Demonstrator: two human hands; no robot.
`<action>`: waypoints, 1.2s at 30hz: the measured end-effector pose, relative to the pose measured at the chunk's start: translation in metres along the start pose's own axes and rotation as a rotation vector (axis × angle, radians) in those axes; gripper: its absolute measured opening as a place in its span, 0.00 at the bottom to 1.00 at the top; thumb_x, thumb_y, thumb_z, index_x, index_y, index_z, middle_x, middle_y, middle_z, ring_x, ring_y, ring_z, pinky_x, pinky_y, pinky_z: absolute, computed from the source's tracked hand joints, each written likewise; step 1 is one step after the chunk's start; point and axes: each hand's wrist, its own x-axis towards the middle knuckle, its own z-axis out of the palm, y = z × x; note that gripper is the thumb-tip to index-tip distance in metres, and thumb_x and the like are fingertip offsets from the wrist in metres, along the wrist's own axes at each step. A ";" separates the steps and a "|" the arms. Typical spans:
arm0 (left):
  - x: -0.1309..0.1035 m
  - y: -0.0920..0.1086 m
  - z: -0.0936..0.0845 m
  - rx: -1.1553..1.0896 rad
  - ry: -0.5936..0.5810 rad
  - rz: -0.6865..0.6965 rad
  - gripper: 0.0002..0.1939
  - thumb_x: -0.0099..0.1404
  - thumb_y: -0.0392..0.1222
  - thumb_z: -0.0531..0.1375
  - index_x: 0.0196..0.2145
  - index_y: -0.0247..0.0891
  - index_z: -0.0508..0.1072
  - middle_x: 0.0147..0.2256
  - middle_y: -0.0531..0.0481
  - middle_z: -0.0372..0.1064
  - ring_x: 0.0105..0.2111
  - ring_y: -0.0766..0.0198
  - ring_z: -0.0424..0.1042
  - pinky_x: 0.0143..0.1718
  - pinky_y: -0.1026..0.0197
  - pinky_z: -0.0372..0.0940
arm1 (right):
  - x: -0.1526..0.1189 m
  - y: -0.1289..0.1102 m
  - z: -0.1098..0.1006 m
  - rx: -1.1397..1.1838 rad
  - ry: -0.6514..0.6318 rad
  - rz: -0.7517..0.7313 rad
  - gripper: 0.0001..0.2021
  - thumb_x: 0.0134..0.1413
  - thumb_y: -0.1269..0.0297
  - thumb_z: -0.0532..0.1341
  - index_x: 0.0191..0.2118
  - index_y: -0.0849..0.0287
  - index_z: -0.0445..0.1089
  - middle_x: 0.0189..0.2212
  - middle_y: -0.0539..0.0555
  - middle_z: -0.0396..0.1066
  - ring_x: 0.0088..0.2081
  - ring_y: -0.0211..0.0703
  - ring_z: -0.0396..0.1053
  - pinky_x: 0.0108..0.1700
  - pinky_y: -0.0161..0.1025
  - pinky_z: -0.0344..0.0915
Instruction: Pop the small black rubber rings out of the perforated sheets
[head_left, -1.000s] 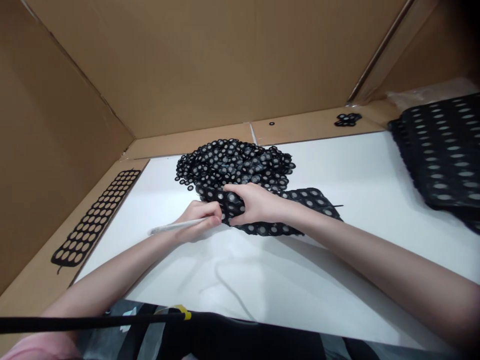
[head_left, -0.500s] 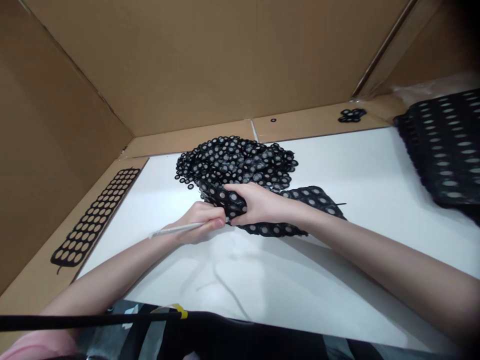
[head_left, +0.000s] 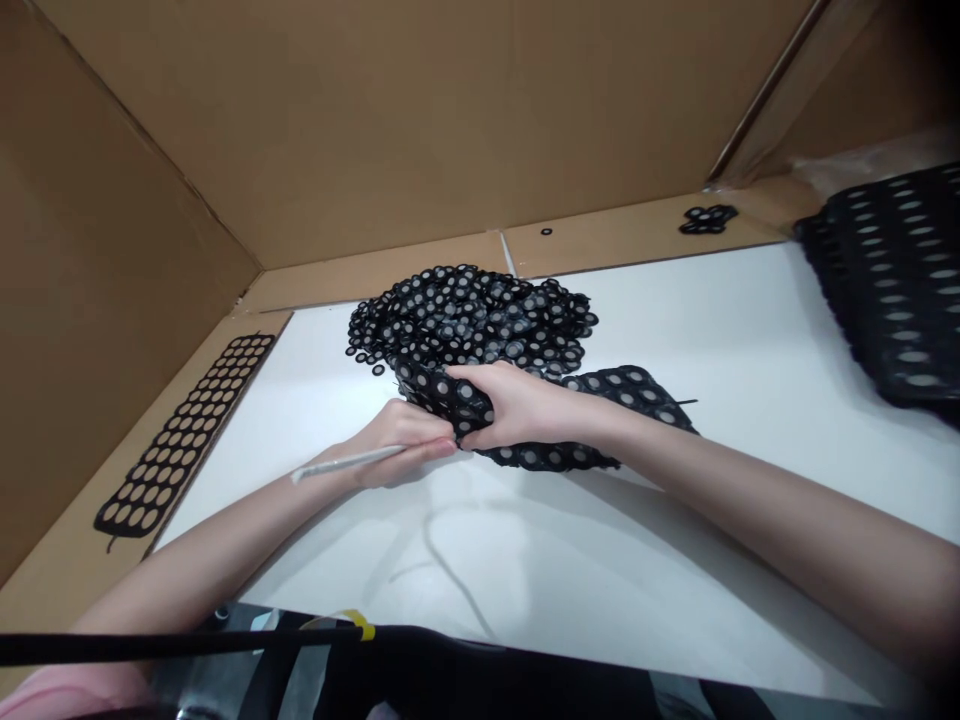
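My right hand is closed around the raised left end of a black rubbery sheet with rows of round holes or pale discs. The rest of that sheet lies on the white board under my right wrist. My left hand is closed on a thin white stick, whose back end points left over my wrist. Its front end meets the sheet's edge beside my right thumb, where the tip is hidden by my fingers. Just behind both hands is a heap of small black rings.
A flat perforated black strip lies on cardboard at the left. On the right stands a stack of black dotted sheets. A small ring cluster and a single ring lie on the back cardboard ledge. Tall cardboard walls enclose the white board.
The view has shifted slightly. Both hands keep their hold, with the left fingers still at the sheet's edge by the right thumb.
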 end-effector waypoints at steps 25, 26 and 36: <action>-0.018 -0.015 -0.013 -0.350 0.520 -0.299 0.28 0.66 0.59 0.52 0.15 0.37 0.59 0.15 0.52 0.54 0.19 0.67 0.55 0.23 0.60 0.53 | 0.004 0.008 -0.005 0.116 -0.056 0.016 0.38 0.38 0.61 0.71 0.59 0.59 0.62 0.54 0.58 0.70 0.51 0.53 0.70 0.52 0.45 0.65; -0.018 -0.016 -0.016 -0.339 0.553 -0.297 0.28 0.65 0.60 0.53 0.15 0.37 0.60 0.15 0.52 0.55 0.20 0.67 0.56 0.26 0.59 0.57 | 0.005 0.009 -0.006 0.136 -0.071 -0.003 0.36 0.38 0.61 0.71 0.57 0.58 0.64 0.53 0.56 0.71 0.49 0.52 0.71 0.51 0.44 0.66; -0.012 -0.014 -0.026 -0.608 0.601 -0.337 0.23 0.64 0.53 0.57 0.18 0.35 0.60 0.14 0.54 0.58 0.14 0.73 0.53 0.16 0.66 0.43 | 0.013 0.001 -0.002 0.105 0.182 -0.046 0.21 0.44 0.50 0.68 0.39 0.61 0.71 0.36 0.52 0.74 0.37 0.44 0.70 0.39 0.37 0.64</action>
